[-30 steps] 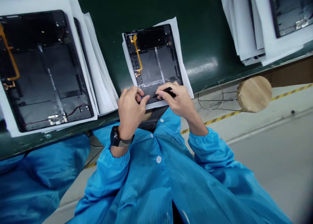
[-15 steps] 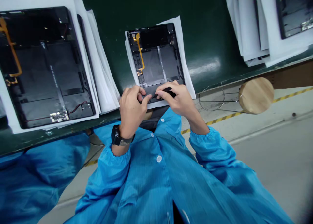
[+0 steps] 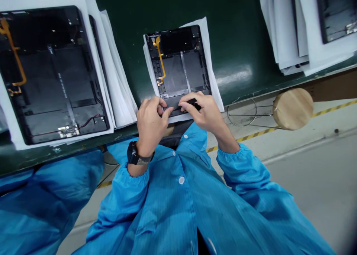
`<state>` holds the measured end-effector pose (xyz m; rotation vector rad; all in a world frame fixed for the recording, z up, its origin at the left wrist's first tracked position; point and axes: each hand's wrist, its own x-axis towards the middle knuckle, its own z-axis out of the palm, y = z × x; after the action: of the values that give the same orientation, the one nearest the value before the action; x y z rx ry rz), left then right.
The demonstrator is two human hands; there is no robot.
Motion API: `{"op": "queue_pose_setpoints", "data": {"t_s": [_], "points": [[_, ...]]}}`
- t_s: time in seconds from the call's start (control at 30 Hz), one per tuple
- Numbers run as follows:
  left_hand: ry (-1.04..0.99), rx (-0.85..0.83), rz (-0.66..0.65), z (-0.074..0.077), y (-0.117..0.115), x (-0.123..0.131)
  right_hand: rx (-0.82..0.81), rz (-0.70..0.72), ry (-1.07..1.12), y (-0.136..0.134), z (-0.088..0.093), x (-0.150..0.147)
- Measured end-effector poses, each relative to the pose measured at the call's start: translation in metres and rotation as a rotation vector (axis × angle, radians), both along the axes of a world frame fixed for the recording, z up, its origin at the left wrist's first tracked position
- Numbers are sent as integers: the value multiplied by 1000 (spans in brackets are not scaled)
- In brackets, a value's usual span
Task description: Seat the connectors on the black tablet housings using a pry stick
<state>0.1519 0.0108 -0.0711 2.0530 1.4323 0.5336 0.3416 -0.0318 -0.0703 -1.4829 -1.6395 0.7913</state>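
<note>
An opened tablet housing (image 3: pixel 175 74), black with bare inner parts, lies on a white foam sheet (image 3: pixel 214 87) in front of me. An orange flex cable (image 3: pixel 161 61) runs down its left side, and a grey ribbon cable (image 3: pixel 184 71) crosses its middle. My left hand (image 3: pixel 152 119) is at the housing's lower left corner, fingers curled and thumb bent toward them; what they pinch, if anything, is hidden. My right hand (image 3: pixel 205 112) rests over the lower right edge, thumb and forefinger pinched on a slim black tool (image 3: pixel 197 105) mostly covered by the fingers.
A larger-looking open tablet housing (image 3: pixel 52 80) tops a stack of white sheets (image 3: pixel 118 87) on the left. Another stack (image 3: pixel 290 32) with a housing (image 3: pixel 338 15) stands at right. Beyond the green table's (image 3: pixel 234 43) edge is a round wooden stool (image 3: pixel 292 109). A co-worker's blue clothing (image 3: pixel 55 195) is at lower left.
The whole view has shifted very slightly. Both hands keep the same pose at the housing's near edge, and nothing has visibly been taken or let go.
</note>
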Motion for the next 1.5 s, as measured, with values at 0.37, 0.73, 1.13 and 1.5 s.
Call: {"op": "queue_pose_setpoints", "data": {"t_s": [0.37, 0.73, 1.13, 1.5], "points": [[15, -4, -1, 2, 0, 1, 48, 84, -48, 0, -2, 10], [24, -10, -12, 1, 0, 1, 88, 112, -44, -2, -3, 17], [28, 85, -16, 1, -4, 4, 119, 161, -34, -4, -3, 21], [53, -12, 33, 1, -1, 14, 111, 139, -54, -6, -2, 26]]}}
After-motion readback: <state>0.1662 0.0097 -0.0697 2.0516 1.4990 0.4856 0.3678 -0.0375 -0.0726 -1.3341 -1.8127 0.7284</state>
